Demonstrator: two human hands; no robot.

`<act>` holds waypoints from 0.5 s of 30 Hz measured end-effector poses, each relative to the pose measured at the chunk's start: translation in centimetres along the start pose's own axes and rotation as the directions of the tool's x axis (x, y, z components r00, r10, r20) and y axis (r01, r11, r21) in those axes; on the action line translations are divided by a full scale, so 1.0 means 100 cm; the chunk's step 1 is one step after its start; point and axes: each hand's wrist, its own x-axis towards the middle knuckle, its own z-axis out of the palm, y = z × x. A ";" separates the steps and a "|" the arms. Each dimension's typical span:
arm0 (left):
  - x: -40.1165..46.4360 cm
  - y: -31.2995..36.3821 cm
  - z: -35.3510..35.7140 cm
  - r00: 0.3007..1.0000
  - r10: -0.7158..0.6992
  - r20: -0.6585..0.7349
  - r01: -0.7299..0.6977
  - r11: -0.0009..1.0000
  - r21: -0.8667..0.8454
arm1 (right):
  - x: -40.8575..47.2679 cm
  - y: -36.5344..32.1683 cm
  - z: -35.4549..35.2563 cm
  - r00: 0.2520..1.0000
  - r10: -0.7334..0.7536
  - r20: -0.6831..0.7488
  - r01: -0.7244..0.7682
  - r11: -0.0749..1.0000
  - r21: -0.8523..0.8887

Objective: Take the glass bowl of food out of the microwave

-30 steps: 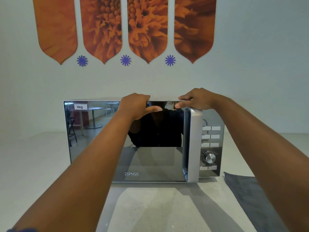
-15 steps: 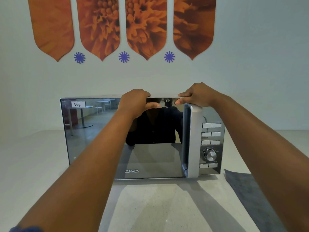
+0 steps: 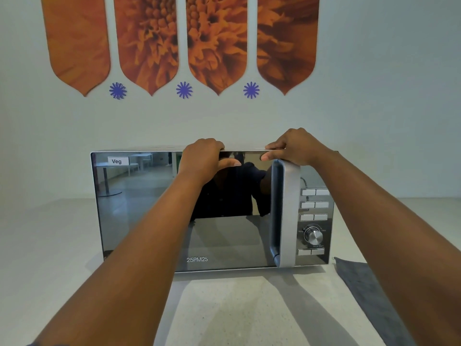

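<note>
A silver microwave (image 3: 139, 221) with a mirrored door stands on a pale counter, its door closed. My left hand (image 3: 202, 156) grips the top edge of the microwave near the middle, fingers over the top and thumb on the door front. My right hand (image 3: 294, 147) grips the top edge just above the vertical door handle (image 3: 287, 221), thumb on the door front. The glass bowl of food is hidden behind the reflective door.
The control panel (image 3: 314, 221) with buttons and a dial sits at the microwave's right side. A grey cloth (image 3: 361, 290) lies on the counter (image 3: 237, 308) to the right. A wall with orange flower panels rises right behind the microwave.
Both hands stay on the microwave's top edge. The view has shifted slightly; the hands' grip looks the same.
</note>
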 end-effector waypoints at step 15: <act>-0.013 0.001 0.001 0.999 0.015 0.031 -0.019 0.992 0.127 | -0.012 -0.009 0.010 0.996 0.086 0.025 -0.082 0.986 -0.148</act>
